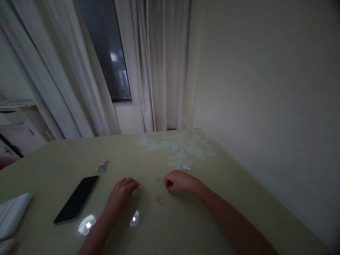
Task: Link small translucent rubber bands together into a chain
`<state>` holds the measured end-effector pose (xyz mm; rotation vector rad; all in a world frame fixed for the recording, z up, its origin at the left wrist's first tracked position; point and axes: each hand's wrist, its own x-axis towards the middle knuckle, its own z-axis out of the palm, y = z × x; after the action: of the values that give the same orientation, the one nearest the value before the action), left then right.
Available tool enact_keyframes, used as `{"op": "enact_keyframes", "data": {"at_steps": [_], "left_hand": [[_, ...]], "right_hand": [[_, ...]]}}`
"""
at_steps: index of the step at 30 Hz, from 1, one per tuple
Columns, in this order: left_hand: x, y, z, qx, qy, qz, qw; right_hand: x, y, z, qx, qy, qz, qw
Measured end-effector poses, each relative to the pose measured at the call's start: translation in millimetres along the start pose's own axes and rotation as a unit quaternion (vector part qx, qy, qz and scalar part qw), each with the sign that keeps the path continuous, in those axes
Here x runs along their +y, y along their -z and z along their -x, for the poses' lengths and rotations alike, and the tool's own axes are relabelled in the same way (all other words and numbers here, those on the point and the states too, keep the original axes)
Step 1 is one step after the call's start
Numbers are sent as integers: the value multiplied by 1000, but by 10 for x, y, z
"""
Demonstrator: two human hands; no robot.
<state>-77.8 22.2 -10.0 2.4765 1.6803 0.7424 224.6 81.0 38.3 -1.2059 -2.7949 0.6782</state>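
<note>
My left hand (124, 189) rests at the middle of the table, fingers bent together at the edge of a small clear plastic piece (138, 187), perhaps a thin box or bag. My right hand (180, 181) is closed in a pinch just above the tabletop; anything between its fingertips is too small to tell. Beside those fingertips lie several thin little rings, like small elastic bands: a pink ring (161, 201) in a cluster with yellowish ones, and a pale ring (157, 180) farther back. Beyond my right hand is a small white item (186, 166).
A dark phone or tablet (77, 199) lies left of my left arm. Behind it is a little pile of multicoloured pieces (102, 166). A white object (14, 214) sits at the left edge. The table (202, 219) meets a wall on the right; curtains (162, 71) hang beyond it.
</note>
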Motion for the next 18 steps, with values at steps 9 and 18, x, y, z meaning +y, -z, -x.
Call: {"op": "enact_keyframes", "data": {"at_steps": [9,18], "left_hand": [[513,-405,37,12,-67,34,997],[679,-370,-5,-58,-35,106,992]], "right_hand": [[-87,-134,-12,-4,-20,65,998],[-114,-118,-31,-23,-25,53,998]]}}
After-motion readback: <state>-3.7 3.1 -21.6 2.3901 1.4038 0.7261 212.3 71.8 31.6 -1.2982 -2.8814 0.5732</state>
